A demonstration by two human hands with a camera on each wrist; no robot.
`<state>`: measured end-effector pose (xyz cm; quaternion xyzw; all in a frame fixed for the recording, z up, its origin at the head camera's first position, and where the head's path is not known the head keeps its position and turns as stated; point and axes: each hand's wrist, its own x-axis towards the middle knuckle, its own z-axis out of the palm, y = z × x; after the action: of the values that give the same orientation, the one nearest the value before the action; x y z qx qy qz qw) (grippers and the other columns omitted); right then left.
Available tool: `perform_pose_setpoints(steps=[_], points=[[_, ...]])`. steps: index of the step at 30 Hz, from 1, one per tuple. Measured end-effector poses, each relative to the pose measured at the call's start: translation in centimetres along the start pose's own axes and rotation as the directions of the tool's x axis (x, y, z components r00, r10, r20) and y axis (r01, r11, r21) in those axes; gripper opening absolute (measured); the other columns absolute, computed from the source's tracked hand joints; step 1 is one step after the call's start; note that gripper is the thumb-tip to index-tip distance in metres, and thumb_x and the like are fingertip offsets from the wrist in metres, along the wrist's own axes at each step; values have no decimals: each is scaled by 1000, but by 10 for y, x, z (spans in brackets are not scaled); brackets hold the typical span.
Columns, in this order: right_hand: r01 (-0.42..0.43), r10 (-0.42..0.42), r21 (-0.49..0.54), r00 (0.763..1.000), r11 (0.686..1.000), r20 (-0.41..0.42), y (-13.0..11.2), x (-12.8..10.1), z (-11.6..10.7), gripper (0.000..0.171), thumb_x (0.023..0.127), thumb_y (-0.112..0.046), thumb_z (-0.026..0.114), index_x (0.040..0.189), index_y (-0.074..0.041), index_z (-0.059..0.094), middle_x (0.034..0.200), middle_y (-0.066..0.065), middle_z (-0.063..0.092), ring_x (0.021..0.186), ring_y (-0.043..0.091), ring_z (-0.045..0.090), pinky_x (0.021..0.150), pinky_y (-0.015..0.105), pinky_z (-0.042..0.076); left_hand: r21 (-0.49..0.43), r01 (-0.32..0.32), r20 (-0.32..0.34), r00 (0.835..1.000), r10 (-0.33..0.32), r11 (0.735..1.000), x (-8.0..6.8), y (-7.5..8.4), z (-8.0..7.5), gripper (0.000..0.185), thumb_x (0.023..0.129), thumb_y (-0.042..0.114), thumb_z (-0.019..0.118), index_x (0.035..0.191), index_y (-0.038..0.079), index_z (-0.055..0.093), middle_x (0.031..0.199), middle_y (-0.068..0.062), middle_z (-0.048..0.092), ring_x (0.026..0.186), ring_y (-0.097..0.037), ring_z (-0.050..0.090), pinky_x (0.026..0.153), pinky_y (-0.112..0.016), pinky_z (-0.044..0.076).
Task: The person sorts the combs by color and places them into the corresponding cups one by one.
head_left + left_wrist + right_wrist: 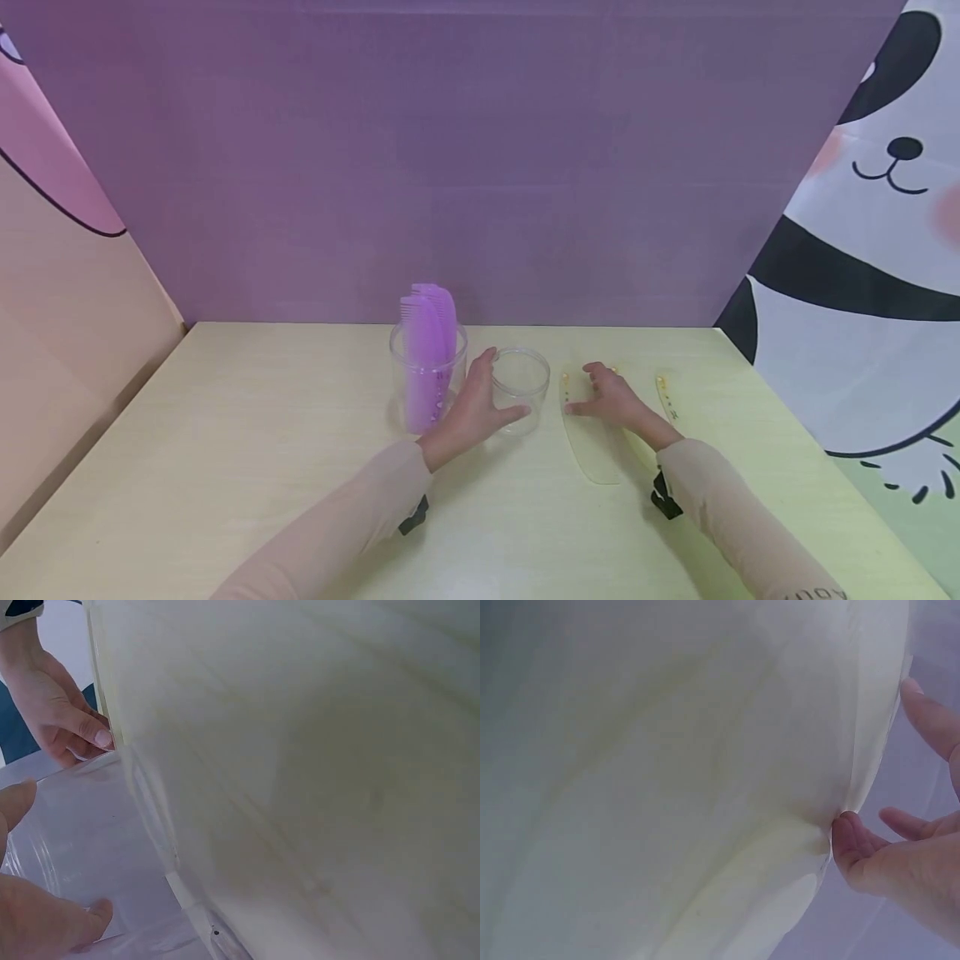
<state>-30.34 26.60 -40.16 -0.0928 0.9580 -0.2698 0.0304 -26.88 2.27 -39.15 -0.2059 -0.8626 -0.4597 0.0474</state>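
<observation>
Fingers of the left hand [474, 410], set apart from the thumb, hold the clear cup [522, 386] across its sides, likely steadying it beside the purple combs [429, 358]. Right hand [617, 405] fingers, spread, lie over a yellowish translucent piece [592, 454] on the tabletop [225, 450]; pinching, I cannot tell.

Plain purple backdrop [465, 167] behind pale table [247, 467]; panda mural [892, 250] right, pink cartoon shape [52, 142] left.

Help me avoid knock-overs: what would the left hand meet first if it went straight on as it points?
The empty cup, most likely: the left hand reaches round it in the head view. Since it is clear, depth and contact are hard to judge.
</observation>
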Motion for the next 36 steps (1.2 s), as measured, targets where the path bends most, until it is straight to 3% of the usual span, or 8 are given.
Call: perform_pose_setpoints(steps=[11,36], points=[[-34,34,-2,999,999,2,-4,1,0,81,74,-23,75,130,13,30,122,37,45,114,47,44,92,52,43,2,-28,-1,1000,28,1000,-1,-4,0,90,76,29,74,141,1,19,141,-19,32,125,-32,42,106,-41,36],[-101,102,36,993,994,-52,-11,5,1,88,69,-20,79,130,14,26,122,38,41,112,49,43,95,54,40,-1,-13,-6,1000,13,1000,-1,-4,0,89,75,30,75,141,4,21,141,-15,35,124,-29,43,105,-38,38]])
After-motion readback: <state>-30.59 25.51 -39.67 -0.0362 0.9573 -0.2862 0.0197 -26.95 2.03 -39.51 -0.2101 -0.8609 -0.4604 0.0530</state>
